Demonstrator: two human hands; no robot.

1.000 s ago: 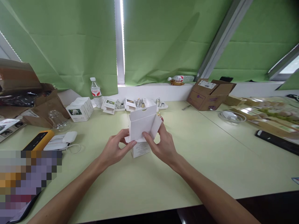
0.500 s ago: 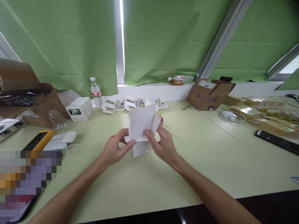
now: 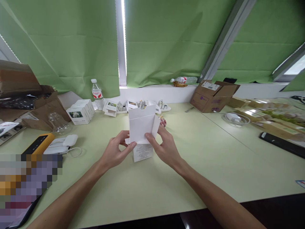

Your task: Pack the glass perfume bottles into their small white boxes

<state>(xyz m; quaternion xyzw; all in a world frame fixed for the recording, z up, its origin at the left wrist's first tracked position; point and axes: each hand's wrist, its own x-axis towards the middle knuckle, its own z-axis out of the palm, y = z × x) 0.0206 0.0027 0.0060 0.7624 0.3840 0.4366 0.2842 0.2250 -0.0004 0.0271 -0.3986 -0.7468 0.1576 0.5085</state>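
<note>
Both hands hold a small white cardboard carton [image 3: 141, 126] upright above the middle of the pale green table [image 3: 152, 184], its top flaps standing open. My left hand [image 3: 115, 152] pinches the carton's lower left corner between thumb and fingers. My right hand [image 3: 165, 147] grips the lower right side, thumb on the front face. Under the carton stands a second small white box with printed text [image 3: 142, 152]. A small pinkish bottle [image 3: 163, 121] peeks out just behind my right hand.
White boxes with flower pictures [image 3: 79, 111], a water bottle [image 3: 96, 93] and opened cartons with small bottles [image 3: 133, 106] line the back. A brown cardboard box [image 3: 213, 96] and glass dish [image 3: 235, 119] stand right. A glass jar [image 3: 57, 122], a yellow device [image 3: 38, 143] and a white charger [image 3: 64, 144] lie left.
The carton has turned slightly more upright and shifted a little left in my hands. Both hands keep their grip in nearly the same place.
</note>
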